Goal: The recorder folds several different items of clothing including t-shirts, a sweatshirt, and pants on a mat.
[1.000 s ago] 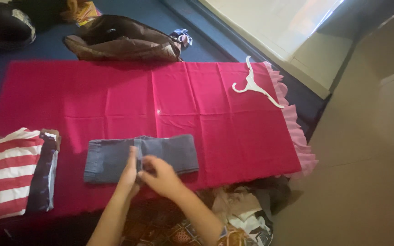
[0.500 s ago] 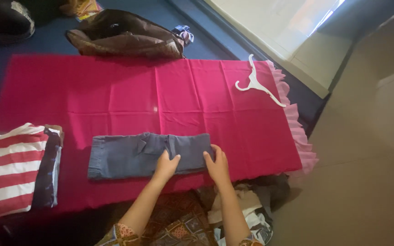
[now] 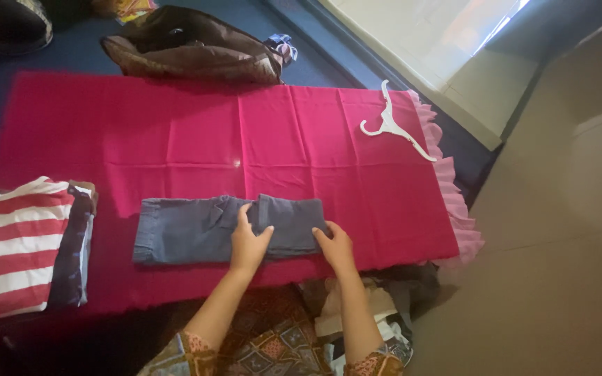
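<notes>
**Two hands press on folded blue jeans**

Two hands lie on the folded jeans (image 3: 224, 230), which sit near the front edge of the pink cloth (image 3: 175, 139), about in the middle of that edge.

At the far left, a stack of folded clothes with a red and white striped top (image 3: 12, 251) sits at the left end of the cloth. It is apart from the jeans.

The jeans look soft but thick, so I think they bend easily and stay flat when pushed down. They are not slippery and cannot break. Good spots to take hold look like the two short ends, or the thick band where the fold sits.

The left hand (image 3: 247, 240) lies flat and open on the middle of the jeans, fingers spread, pressing down. It grips nothing. The right hand (image 3: 336, 244) rests on the right end of the jeans. Its fingers curl a little at the edge, but I cannot tell if it pinches the cloth.

Far to the right, a white hanger (image 3: 393, 127) lies near the back right corner.

Half a second ago the left hand sat lower, near the front edge of the jeans. Now it has slid up onto them. The right hand has hardly moved.
</notes>
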